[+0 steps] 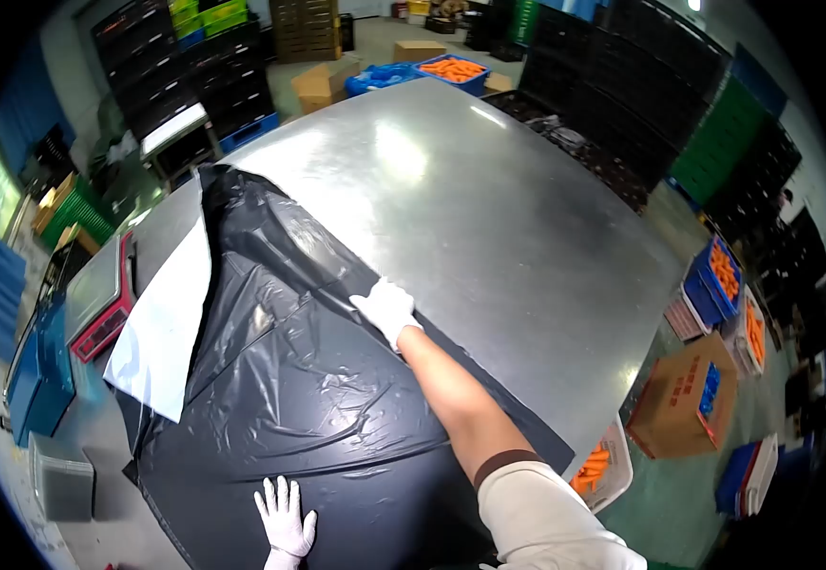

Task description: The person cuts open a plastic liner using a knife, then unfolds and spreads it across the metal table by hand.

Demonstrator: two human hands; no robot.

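Note:
A large sheet of shiny black plastic film [337, 418] lies wrinkled over the near left part of a metal table [527, 228]. Its far end is bunched up, and on its left side a white piece [161, 328] shows, folded or lying against it. My left hand [283, 521], in a white glove, rests flat on the film near the front with the fingers spread. My right hand [389, 308], also gloved in white, is closed at the film's right edge with the arm stretched forward; the fingertips are partly hidden.
A red-framed scale [101, 296] and a stack of clear plastic trays [61, 478] are on the left. Carrots fill a white basket [613, 465] by the table's right edge and blue crates [714, 275] beyond. A cardboard box [684, 394] stands on the floor.

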